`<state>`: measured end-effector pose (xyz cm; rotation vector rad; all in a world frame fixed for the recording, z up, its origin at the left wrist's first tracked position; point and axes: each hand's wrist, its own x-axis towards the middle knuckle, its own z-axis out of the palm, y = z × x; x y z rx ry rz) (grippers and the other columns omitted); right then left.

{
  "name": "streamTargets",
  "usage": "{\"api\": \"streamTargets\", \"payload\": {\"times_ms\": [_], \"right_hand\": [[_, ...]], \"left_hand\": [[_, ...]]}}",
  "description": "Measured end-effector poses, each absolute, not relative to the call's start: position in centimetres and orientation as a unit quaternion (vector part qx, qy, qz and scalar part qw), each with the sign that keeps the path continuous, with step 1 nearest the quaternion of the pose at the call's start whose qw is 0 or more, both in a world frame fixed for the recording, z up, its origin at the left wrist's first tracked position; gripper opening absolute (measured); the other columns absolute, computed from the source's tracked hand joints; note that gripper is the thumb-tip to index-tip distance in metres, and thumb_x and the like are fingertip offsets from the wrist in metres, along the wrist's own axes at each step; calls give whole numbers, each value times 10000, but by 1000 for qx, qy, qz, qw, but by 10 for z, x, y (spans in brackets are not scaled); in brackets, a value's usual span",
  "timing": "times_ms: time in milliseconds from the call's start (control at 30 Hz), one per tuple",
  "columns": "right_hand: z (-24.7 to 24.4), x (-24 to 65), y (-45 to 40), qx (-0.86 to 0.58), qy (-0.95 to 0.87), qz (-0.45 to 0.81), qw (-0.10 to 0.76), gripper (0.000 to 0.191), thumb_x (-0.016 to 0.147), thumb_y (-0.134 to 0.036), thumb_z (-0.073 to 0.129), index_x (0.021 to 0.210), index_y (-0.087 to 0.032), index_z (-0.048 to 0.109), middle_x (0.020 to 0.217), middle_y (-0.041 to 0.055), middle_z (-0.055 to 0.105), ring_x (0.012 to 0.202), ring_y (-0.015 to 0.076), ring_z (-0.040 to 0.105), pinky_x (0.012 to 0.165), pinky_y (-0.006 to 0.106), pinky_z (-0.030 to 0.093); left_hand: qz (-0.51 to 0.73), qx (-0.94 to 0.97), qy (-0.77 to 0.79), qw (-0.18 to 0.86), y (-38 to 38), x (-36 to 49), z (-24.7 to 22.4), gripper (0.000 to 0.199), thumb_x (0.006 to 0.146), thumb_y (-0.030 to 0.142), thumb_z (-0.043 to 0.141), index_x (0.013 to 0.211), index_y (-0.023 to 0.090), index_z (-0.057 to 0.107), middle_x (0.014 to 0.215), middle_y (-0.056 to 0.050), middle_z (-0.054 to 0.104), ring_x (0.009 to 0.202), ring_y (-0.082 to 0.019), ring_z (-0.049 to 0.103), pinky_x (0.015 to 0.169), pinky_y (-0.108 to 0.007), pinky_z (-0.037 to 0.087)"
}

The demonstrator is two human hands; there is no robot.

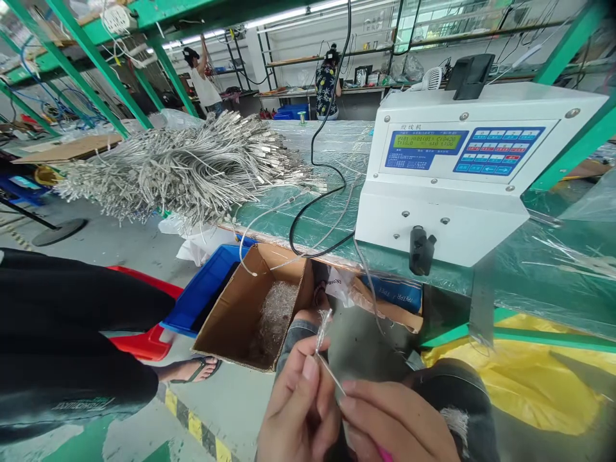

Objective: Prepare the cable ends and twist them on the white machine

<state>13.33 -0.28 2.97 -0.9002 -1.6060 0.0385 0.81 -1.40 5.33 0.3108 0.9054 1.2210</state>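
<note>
Braided wire (pixel 329 366), a single thin length, pinched in the air between both hands, frayed tip upward, low in front of the bench (pixel 308 144). Left hand (pixel 298 404): fingers closed narrowly near the frayed end. Right hand (pixel 394 423): fingers closed on the lower length, a small pink sliver (pixel 384 454) at their base, too cut off to identify.

Main risk, by judgement: loose strands slipping from the fingers and dropping into the cardboard box (pixel 250 308) below, or a hard pull kinking so thin a wire. Also possible: snagging on the black cable (pixel 308 224) hanging off the bench.

Count: one wire in hand; one wire bundle (pixel 183 167) on the bench, too many strands to count; one wire-twisting machine (pixel 462 173); one blue crate (pixel 205 289); one box; two co-workers (pixel 205 83) (pixel 328 83) in the distance; one sandalled foot (pixel 192 369) nearby.
</note>
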Motion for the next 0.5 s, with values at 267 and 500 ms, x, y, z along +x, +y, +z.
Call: {"api": "streamTargets", "payload": {"times_ms": [267, 500], "right_hand": [[29, 138, -9, -401, -726, 10, 559, 193, 944, -155, 551, 891, -198, 731, 810, 33, 783, 657, 132, 735, 603, 234, 571], [37, 166, 4, -416, -737, -17, 531, 189, 894, -111, 583, 990, -183, 729, 965, 67, 772, 822, 142, 747, 737, 215, 601]], "left_hand": [[557, 152, 388, 718, -16, 10, 51, 300, 846, 452, 715, 1025, 213, 687, 578, 65, 511, 347, 4, 295, 374, -130, 209], [556, 175, 360, 729, -21, 12, 44, 302, 858, 459, 696, 1032, 213, 687, 583, 67, 502, 332, 4, 284, 369, -147, 189]]}}
